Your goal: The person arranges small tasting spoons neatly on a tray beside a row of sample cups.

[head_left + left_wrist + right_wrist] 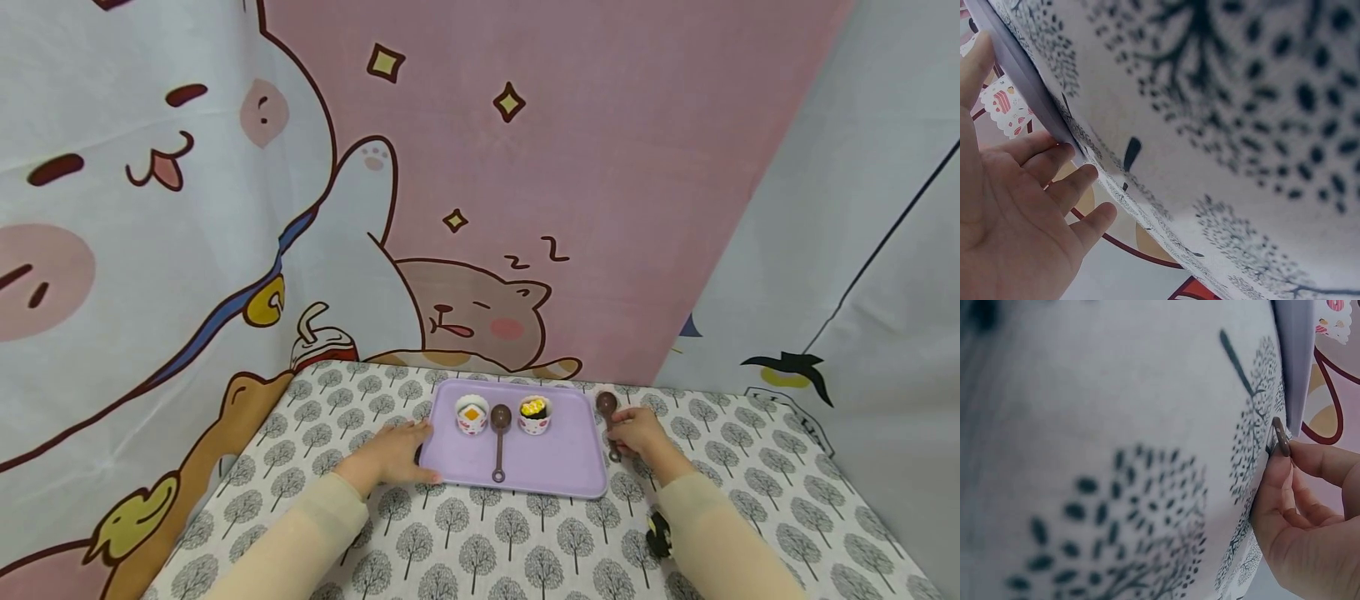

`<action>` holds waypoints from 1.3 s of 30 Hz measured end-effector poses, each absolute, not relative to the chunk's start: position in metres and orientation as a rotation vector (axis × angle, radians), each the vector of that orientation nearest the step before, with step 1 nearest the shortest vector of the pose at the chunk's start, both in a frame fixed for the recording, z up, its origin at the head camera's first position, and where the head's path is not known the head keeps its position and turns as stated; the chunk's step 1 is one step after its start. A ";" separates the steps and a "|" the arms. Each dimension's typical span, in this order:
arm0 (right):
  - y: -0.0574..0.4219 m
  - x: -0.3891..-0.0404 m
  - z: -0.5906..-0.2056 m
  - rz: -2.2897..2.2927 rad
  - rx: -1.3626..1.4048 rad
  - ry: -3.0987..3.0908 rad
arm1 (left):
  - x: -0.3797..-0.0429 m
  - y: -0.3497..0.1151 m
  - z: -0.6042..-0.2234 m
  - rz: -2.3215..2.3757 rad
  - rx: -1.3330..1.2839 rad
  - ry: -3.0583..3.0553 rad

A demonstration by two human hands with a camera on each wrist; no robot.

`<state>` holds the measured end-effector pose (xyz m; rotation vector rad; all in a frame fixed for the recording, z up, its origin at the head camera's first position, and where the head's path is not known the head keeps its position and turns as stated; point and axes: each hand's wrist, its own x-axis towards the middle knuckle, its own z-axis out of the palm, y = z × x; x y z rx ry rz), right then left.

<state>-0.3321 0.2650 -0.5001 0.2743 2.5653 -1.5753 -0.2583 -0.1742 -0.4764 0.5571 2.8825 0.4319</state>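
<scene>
A purple tray [555,467] lies on the tree-print cloth. My left hand [393,454] is at its left edge, fingers straight, fingertips touching the rim; the left wrist view shows this hand [1022,206] beside the tray's side [1029,81]. Just off the tray's right edge, my right hand [637,433] pinches the handle of a brown spoon [607,405] between thumb and finger. In the right wrist view the handle end [1280,437] pokes out of the right hand's pinch. A second brown spoon [499,442] lies on the tray between two small paper cups.
The left cup [472,423] holds white filling topped with an orange square. In the right cup [535,424] sits something black with yellow pieces on top. Printed curtains [637,208] hang behind the table [450,550]. A black strap piece [658,533] is at my right wrist.
</scene>
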 end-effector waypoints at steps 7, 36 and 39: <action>0.266 -0.329 -0.500 -1.559 0.262 2.563 | -0.258 -0.174 -0.476 0.429 0.552 2.879; 0.268 -0.303 -0.487 -1.570 0.193 2.480 | -0.258 -0.174 -0.476 0.432 0.571 2.880; 0.267 -0.300 -0.485 -1.577 0.191 2.473 | -0.259 -0.175 -0.477 0.433 0.568 2.879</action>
